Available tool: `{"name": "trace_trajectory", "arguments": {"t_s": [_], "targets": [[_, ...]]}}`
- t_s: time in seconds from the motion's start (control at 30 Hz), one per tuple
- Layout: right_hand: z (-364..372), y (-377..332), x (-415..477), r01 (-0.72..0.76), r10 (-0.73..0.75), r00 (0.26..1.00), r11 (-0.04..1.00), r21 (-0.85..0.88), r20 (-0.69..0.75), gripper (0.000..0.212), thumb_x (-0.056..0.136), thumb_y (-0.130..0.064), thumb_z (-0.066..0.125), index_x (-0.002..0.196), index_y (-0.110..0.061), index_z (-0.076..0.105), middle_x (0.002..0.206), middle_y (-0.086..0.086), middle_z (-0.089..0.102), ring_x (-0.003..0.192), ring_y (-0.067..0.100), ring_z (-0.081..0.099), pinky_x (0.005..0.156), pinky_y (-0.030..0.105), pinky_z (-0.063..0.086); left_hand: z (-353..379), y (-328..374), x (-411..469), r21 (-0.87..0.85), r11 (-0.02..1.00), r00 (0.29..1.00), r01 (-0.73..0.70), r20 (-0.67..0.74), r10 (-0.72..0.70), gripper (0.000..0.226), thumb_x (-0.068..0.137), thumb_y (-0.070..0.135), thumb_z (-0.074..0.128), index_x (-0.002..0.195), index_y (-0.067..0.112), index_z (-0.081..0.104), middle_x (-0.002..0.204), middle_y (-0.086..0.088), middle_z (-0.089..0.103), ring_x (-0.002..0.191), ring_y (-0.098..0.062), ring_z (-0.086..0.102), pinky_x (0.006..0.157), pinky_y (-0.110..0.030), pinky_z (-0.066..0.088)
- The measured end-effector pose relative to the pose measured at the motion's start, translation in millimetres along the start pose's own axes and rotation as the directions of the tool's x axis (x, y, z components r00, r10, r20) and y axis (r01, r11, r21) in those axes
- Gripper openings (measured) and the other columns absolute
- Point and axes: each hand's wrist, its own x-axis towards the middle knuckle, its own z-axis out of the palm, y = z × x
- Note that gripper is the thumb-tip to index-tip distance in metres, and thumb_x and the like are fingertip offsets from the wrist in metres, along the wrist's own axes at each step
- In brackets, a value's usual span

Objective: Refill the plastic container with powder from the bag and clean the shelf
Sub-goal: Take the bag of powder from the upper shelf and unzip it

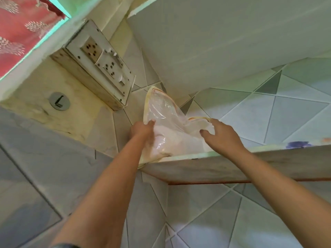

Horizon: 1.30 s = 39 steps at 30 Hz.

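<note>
A clear plastic bag (166, 126) with white powder in its lower part sits at the left end of a high shelf (232, 166), against the tiled wall corner. My left hand (143, 132) grips the bag's left side, fingers pressed into the plastic. My right hand (222, 134) holds the bag's right top edge, near its yellowish rim. The bag's upper part is empty and crumpled, standing up. The plastic container is not in view.
A second shelf slab (223, 38) hangs above. A white socket and switch box (100, 67) is mounted on the left wall, close to the bag. A red patterned curtain (19, 31) hangs top left. Flower-patterned shelf liner (297, 144) shows at right.
</note>
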Motion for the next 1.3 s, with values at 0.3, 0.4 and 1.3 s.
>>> {"name": "trace_trajectory", "arguments": {"t_s": [0.3, 0.4, 1.3], "targets": [[-2.2, -0.1, -11.2, 0.087, -0.087, 0.996, 0.996, -0.007, 0.018, 0.054, 0.093, -0.032, 0.045, 0.143, -0.014, 0.034, 0.148, 0.005, 0.04, 0.134, 0.024, 0.039, 0.104, 0.034, 0.035, 5.8, 28.3, -28.3, -0.028, 0.99, 0.949, -0.137, -0.291, 0.123, 0.031, 0.093, 0.031, 0.047, 0.095, 0.007, 0.068, 0.1, -0.018, 0.067, 0.093, -0.037, 0.062, 0.081, -0.035, 0.05], [-7.5, -3.0, -22.2, 0.089, -0.092, 0.99, 0.995, 0.037, 0.104, 0.059, 0.094, -0.034, 0.044, 0.147, -0.017, 0.025, 0.154, 0.0, 0.029, 0.14, 0.019, 0.03, 0.11, 0.032, 0.028, 2.2, 51.8, -47.4, 0.086, 0.976, 0.919, -0.2, -0.328, 0.217, 0.032, 0.096, 0.029, 0.043, 0.102, 0.007, 0.066, 0.104, -0.017, 0.066, 0.097, -0.034, 0.059, 0.075, -0.033, 0.041], [-41.2, -161.1, -116.6, -0.215, 0.272, 0.796, -0.708, 0.673, 0.54, 0.072, 0.082, -0.075, 0.019, 0.126, -0.03, 0.054, 0.135, 0.006, 0.055, 0.095, 0.026, 0.059, 0.078, 0.036, 0.049, -182.6, 162.0, -222.3, -0.265, 0.878, 0.805, -0.399, -0.559, 0.197, 0.022, 0.092, 0.021, 0.053, 0.073, 0.011, 0.057, 0.057, 0.005, 0.047, 0.053, -0.006, 0.04, 0.057, -0.018, 0.03]]}}
